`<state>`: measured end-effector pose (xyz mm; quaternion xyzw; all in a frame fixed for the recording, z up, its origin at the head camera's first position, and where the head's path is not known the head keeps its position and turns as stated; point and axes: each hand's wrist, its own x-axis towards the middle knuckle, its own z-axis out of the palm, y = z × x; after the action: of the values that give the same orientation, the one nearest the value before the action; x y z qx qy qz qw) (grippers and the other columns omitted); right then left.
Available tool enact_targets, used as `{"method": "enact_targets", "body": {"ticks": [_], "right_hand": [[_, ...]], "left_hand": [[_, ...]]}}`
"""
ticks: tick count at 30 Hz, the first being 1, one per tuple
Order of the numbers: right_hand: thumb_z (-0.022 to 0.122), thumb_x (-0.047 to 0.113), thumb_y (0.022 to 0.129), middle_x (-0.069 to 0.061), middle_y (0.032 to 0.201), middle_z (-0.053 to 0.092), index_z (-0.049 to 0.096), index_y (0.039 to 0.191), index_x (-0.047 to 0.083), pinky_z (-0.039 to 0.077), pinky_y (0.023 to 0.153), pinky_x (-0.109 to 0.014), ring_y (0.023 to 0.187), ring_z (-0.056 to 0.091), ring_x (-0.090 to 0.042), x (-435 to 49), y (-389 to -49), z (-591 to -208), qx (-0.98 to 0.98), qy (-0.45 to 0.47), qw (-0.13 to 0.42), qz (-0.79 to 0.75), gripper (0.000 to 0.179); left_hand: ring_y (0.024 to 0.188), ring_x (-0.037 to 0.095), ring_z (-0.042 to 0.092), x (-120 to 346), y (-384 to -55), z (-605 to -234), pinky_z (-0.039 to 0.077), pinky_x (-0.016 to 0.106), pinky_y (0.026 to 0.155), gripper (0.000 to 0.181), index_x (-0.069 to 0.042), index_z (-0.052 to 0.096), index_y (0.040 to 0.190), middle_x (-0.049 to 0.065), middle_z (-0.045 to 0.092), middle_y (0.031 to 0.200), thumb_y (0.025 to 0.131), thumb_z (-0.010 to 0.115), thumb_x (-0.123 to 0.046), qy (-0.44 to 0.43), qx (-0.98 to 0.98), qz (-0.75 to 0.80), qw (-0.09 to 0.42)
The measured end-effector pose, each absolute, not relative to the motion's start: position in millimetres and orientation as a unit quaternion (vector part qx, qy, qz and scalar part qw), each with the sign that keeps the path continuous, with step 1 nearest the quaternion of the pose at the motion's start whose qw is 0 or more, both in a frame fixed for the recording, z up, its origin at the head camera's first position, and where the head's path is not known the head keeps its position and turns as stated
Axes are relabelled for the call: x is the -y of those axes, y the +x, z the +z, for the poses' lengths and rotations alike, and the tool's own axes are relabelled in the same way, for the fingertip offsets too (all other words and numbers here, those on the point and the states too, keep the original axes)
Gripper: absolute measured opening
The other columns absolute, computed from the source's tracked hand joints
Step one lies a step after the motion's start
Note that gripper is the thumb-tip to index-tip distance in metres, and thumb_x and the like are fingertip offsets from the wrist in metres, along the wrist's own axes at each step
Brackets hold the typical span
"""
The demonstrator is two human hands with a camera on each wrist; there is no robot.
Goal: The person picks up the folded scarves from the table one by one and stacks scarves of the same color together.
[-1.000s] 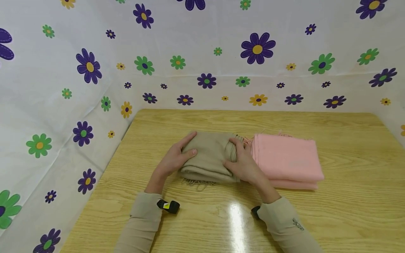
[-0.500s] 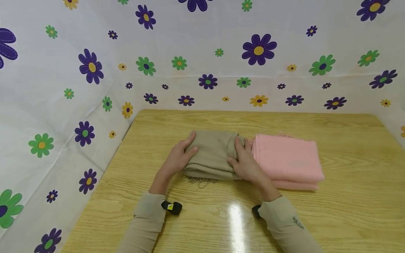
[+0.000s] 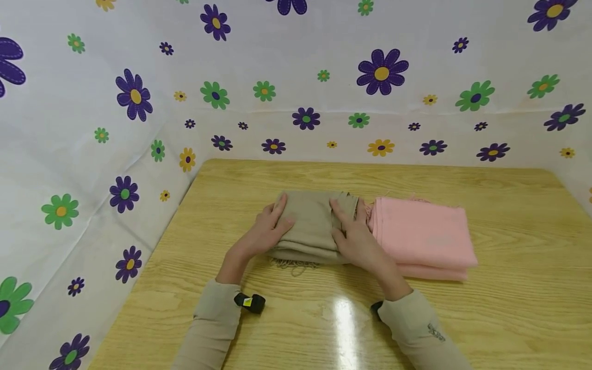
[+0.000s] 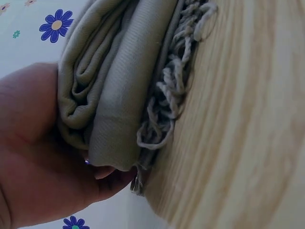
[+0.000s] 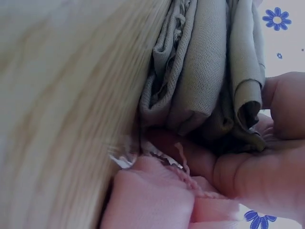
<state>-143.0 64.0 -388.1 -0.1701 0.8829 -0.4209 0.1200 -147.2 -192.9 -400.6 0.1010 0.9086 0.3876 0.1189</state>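
A beige folded scarf (image 3: 307, 218) lies on the table in the head view, its knotted fringe (image 4: 164, 100) hanging out at the near side. At its left edge my left hand (image 3: 263, 232) grips it, thumb on top; in the left wrist view the fingers curl round the scarf's end. My right hand (image 3: 363, 245) holds the right edge, thumb and forefinger over the top layers. Other right fingers (image 5: 186, 155) reach down between the beige stack and a pink folded scarf (image 3: 423, 234), which lies just to the right.
The wooden table (image 3: 231, 190) carries both scarves. A white cloth with printed flowers (image 3: 305, 67) stands behind and at the sides. Black wrist cameras, such as the left one (image 3: 252, 303), sit at the cuffs.
The left hand and beige scarf have shifted slightly right. The right forefinger has moved from the scarf's right edge onto its top, spread apart from the other fingers.
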Motion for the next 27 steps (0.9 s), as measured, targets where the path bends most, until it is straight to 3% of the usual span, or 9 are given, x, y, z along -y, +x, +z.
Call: {"method": "enact_targets", "body": {"ticks": [2,4,7,11,14,18,21,27], "right_hand": [[0.043,0.022,0.105,-0.036,0.153,-0.027,0.015,0.16,0.024,0.028,0.106,-0.069,0.14,0.019,-0.055,-62.4,-142.6,-388.2,-0.889,-0.169,0.115,-0.41,0.061],[0.039,0.031,0.107,-0.034,0.154,-0.027,0.014,0.16,0.025,0.028,0.106,-0.069,0.134,0.027,-0.059,-60.9,-140.8,-385.2,-0.895,-0.161,0.116,-0.398,0.059],[0.038,0.04,0.107,-0.031,0.156,-0.024,0.012,0.16,0.024,0.024,0.106,-0.071,0.13,0.028,-0.066,-58.8,-135.2,-378.4,-0.914,-0.161,0.115,-0.355,0.061],[0.042,0.041,0.105,-0.029,0.161,-0.013,0.015,0.161,0.023,0.045,0.089,-0.069,0.13,0.025,-0.07,-51.5,-122.9,-370.0,-0.947,-0.17,0.088,-0.256,0.064],[0.046,0.039,0.104,-0.029,0.162,-0.001,0.021,0.16,0.023,0.051,0.08,-0.064,0.133,0.024,-0.067,-45.3,-114.7,-366.2,-0.966,-0.18,0.048,-0.179,0.063],[0.048,0.039,0.104,-0.025,0.162,0.015,0.029,0.158,0.024,0.037,0.103,-0.066,0.142,0.017,-0.058,-43.2,-110.2,-361.9,-0.974,-0.194,0.0,-0.118,0.059],[0.042,0.038,0.106,-0.02,0.163,0.017,0.029,0.158,0.021,0.024,0.112,-0.065,0.148,0.012,-0.047,-44.7,-112.9,-363.0,-0.968,-0.218,-0.008,-0.122,0.056],[0.025,0.042,0.109,-0.018,0.165,0.001,0.012,0.159,0.006,0.011,0.119,-0.057,0.152,0.0,-0.036,-48.5,-126.1,-376.1,-0.958,-0.241,0.07,-0.137,0.063]], "left_hand": [[0.146,0.051,0.002,191.4,-145.1,-397.9,0.015,0.067,0.112,0.074,-0.019,-0.003,0.16,0.03,0.003,0.161,0.105,0.041,-0.043,0.092,-0.912,0.379,0.129],[0.146,0.05,0.0,190.7,-144.2,-397.7,0.017,0.068,0.112,0.078,-0.021,-0.003,0.16,0.026,0.0,0.162,0.104,0.044,-0.047,0.087,-0.917,0.367,0.126],[0.148,0.046,-0.003,189.2,-143.8,-397.6,0.017,0.066,0.113,0.081,-0.018,0.001,0.16,0.021,-0.004,0.164,0.102,0.048,-0.047,0.09,-0.927,0.349,0.105],[0.15,0.042,-0.001,184.6,-144.1,-395.7,0.016,0.061,0.116,0.08,-0.006,0.008,0.159,0.021,-0.002,0.165,0.101,0.051,-0.041,0.118,-0.944,0.304,0.057],[0.151,0.04,0.001,179.0,-143.9,-393.5,0.014,0.055,0.119,0.074,0.0,0.014,0.157,0.023,0.002,0.164,0.101,0.049,-0.034,0.148,-0.954,0.261,0.023],[0.151,0.039,0.004,172.6,-143.8,-392.7,0.013,0.052,0.12,0.065,0.002,0.019,0.155,0.025,0.01,0.163,0.101,0.043,-0.026,0.185,-0.958,0.219,-0.001],[0.151,0.039,0.005,170.0,-143.4,-392.2,0.013,0.052,0.12,0.062,0.002,0.019,0.155,0.026,0.011,0.162,0.104,0.04,-0.026,0.197,-0.959,0.203,0.001],[0.152,0.036,-0.002,169.3,-142.3,-392.6,0.014,0.057,0.118,0.068,0.001,0.014,0.156,0.023,0.002,0.164,0.107,0.039,-0.038,0.196,-0.964,0.177,0.029]]}}
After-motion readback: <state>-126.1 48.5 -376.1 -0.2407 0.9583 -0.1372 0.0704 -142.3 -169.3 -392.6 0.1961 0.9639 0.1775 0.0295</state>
